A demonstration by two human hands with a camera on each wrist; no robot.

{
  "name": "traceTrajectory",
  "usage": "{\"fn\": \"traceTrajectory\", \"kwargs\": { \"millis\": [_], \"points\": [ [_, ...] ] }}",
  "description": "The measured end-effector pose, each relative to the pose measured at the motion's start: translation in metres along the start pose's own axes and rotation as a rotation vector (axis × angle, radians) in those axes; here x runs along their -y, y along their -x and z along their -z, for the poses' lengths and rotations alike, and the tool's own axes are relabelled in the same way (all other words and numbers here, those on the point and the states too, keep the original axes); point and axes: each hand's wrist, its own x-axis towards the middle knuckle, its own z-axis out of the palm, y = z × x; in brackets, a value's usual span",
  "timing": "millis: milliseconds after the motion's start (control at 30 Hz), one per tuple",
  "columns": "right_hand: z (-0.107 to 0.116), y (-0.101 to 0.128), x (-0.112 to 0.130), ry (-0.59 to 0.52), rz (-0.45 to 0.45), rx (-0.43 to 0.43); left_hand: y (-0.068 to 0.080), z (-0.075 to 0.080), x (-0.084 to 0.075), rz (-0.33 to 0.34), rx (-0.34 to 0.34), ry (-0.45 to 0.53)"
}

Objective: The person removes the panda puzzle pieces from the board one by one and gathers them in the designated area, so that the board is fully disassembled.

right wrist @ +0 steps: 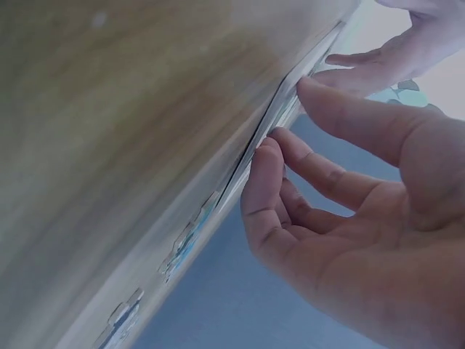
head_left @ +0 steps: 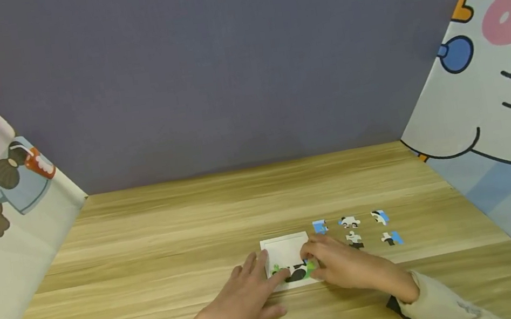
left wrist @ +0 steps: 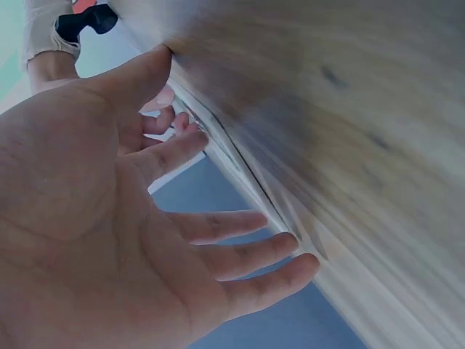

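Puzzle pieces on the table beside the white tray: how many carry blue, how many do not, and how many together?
Loose pieces with blue: 3
Loose pieces without blue: 2
Total: 5, all right of the white tray

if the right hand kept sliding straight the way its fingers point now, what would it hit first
Probably the left hand. The right hand points leftward across the white puzzle tray, fingertips already on the placed pieces, and the left hand's fingers rest at the tray's opposite edge. Depth is uncertain.
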Motion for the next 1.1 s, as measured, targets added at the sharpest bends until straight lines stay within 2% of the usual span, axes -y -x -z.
{"fn": "traceTrajectory", "kwargs": {
  "millis": [300,567,1100],
  "points": [
    [0.001,-0.002,0.001,-0.03,-0.024,0.002,-0.002,-0.001,-0.01,-0.042,0.0,-0.04],
    [0.0,-0.005,0.0,-0.059,0.0,-0.018,-0.001,-0.003,-0.013,-0.011,0.011,-0.025],
    [0.002,-0.005,-0.002,-0.112,0.068,-0.007,0.0,-0.004,-0.013,0.002,0.007,-0.024]
  ]
}}
